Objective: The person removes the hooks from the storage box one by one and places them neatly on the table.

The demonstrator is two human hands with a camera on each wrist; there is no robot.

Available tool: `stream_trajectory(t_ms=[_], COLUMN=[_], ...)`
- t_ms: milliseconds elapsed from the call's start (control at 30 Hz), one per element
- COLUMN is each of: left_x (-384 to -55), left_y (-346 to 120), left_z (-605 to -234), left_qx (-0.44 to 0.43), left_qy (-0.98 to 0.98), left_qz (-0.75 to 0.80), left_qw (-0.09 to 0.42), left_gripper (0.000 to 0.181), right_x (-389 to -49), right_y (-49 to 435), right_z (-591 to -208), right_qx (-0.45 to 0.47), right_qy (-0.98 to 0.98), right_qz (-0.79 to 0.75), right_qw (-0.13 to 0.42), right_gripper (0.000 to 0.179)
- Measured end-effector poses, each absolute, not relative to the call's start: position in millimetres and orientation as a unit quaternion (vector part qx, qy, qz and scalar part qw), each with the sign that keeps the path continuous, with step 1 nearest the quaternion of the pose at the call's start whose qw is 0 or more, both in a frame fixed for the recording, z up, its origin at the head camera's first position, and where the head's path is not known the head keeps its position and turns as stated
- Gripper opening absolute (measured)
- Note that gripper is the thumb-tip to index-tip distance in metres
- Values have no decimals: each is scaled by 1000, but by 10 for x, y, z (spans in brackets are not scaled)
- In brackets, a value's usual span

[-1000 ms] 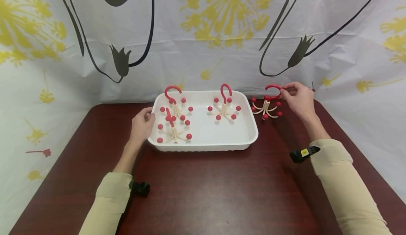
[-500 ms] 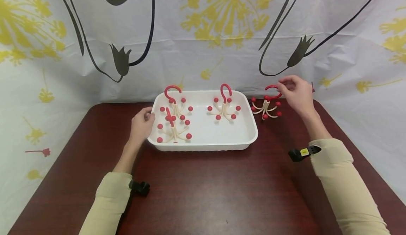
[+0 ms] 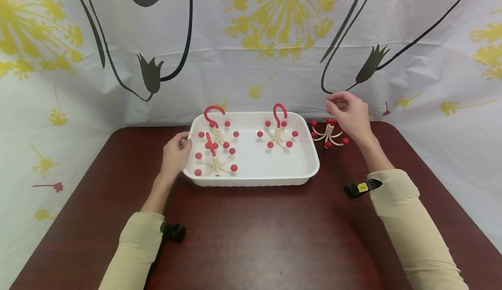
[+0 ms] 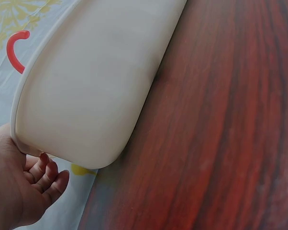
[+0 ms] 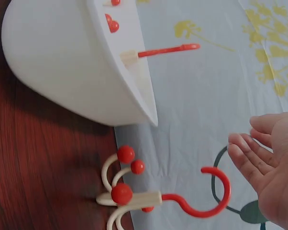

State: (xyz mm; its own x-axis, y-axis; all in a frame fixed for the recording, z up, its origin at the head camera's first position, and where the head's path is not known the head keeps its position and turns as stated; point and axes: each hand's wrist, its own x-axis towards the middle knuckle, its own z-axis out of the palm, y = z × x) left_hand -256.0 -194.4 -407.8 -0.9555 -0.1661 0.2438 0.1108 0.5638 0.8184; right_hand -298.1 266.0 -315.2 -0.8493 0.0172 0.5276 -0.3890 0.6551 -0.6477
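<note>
My left hand (image 3: 176, 154) grips the left end of a white plastic tray (image 3: 251, 181), fingers bent beneath its rim; the left wrist view shows the fingers (image 4: 46, 179), but the thumb is hidden. Inside the tray stand three cream hangers with red hooks and red-tipped curved arms: a back-left hanger (image 3: 218, 134), a front-left hanger (image 3: 215, 163) and a back-right hanger (image 3: 277, 135). A similar hanger (image 3: 328, 134) stands upright on the table, right of the tray. Above it hovers my right hand (image 3: 351, 113), fingers loosely bent, holding nothing. The right wrist view shows a gap between it and the red hook (image 5: 226, 191).
The dark red-brown wooden table (image 3: 259, 237) reaches back to a white flower-patterned cloth (image 3: 243, 81) that hangs behind and at both sides. Black straps with small devices sit on both wrists, the right device (image 3: 353, 190) and the left device (image 3: 174, 232).
My right hand has let go of the right-hand hanger's hook, risen, and moved left above it. That hanger stays in place. The left hand and the tray hold still.
</note>
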Motion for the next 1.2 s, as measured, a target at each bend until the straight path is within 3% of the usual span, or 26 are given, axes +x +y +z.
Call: stream_trajectory(t_ms=[800, 1200], left_x=[-2570, -2569], left_y=[-1948, -1940], left_z=[-4080, -4084], left_qx=[17, 16], left_qy=[-874, -870], left_qz=[-463, -466], left_qw=[148, 158], left_gripper=[38, 37], right_x=[-3044, -3098], right_y=[2085, 1898], right_z=[-3314, -3336], right_qx=[148, 129], right_qy=[-882, -899], right_qz=[410, 403], right_qw=[177, 112], right_gripper=[30, 35])
